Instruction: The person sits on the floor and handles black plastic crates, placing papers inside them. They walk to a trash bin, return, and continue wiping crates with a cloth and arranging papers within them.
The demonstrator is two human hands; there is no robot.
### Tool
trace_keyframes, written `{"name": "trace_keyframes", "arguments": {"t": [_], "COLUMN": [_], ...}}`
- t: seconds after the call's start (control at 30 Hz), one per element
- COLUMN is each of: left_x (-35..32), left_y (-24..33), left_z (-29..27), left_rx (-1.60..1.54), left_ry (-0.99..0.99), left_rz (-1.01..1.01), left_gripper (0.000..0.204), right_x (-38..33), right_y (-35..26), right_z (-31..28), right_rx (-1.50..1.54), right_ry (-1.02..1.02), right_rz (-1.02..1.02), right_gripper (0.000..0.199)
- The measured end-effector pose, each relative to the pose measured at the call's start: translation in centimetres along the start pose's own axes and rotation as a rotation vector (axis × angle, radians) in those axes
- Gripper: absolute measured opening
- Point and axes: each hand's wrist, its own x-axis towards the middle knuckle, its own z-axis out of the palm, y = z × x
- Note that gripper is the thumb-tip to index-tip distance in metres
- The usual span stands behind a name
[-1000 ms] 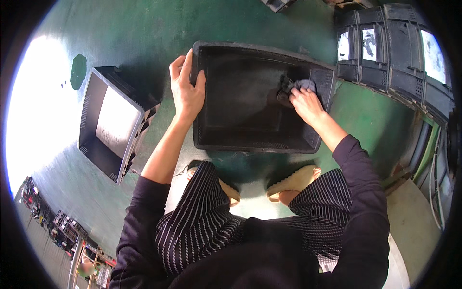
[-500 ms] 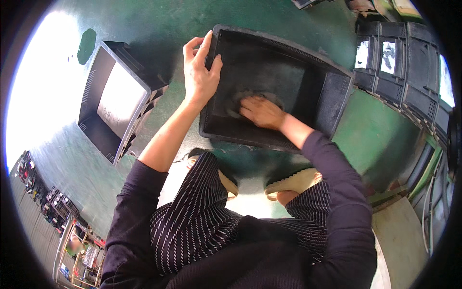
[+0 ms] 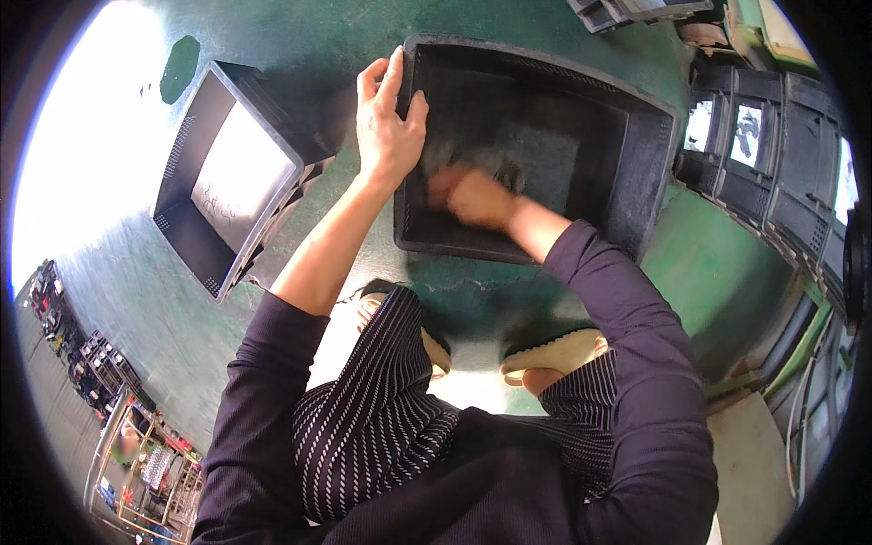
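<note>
A large black plastic crate (image 3: 649,173) lies before me with its open side up toward me. My left hand (image 3: 389,136) grips its left wall: the thumb is on the inner side, the fingers are over the rim and outside. Inside the crate, low and to the left, my right hand (image 3: 477,198) is closed and smeared by motion. A dark, rag-like cloth (image 3: 510,173) shows as a blur beside its knuckles; how the fingers hold it is partly hidden. The crate's inner floor looks dark with faint lighter smears.
To the left, another black crate (image 3: 186,150) stands on the green floor (image 3: 336,54), a bright patch in it. Black crates (image 3: 777,136) line the right side, and part of another (image 3: 627,11) shows at the top. My sandalled feet (image 3: 554,356) are below the crate.
My right hand has moved left inside the crate, the dark cloth blurring with it. My left hand keeps its grip on the wall. The view has shifted slightly.
</note>
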Motion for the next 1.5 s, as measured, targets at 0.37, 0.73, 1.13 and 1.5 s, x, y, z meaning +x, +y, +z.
{"name": "trace_keyframes", "arguments": {"t": [0.37, 0.73, 1.13, 1.5], "left_x": [0.1, 1.1, 1.2, -1.0], "left_y": [0.2, 0.8, 0.9, -1.6], "left_z": [0.2, 0.8, 2.0, 1.2], "left_rx": [-0.037, -0.029, -0.071, -0.862], "left_ry": [0.01, -0.008, 0.058, -0.157], "left_rz": [0.011, 0.068, -0.013, -0.44], "left_gripper": [0.057, 0.056, 0.052, 0.043], "right_x": [-12.7, -8.0, -5.3, -1.9], "right_y": [3.4, 3.6, 0.2, 1.4], "right_z": [-10.4, -6.5, -5.4, -8.6], "right_rx": [-0.358, -0.332, -0.417, -0.155], "right_ry": [-0.245, -0.129, -0.062, 0.326], "right_rz": [0.312, 0.12, 0.399, 0.493], "right_gripper": [0.018, 0.063, 0.05, 0.051]}}
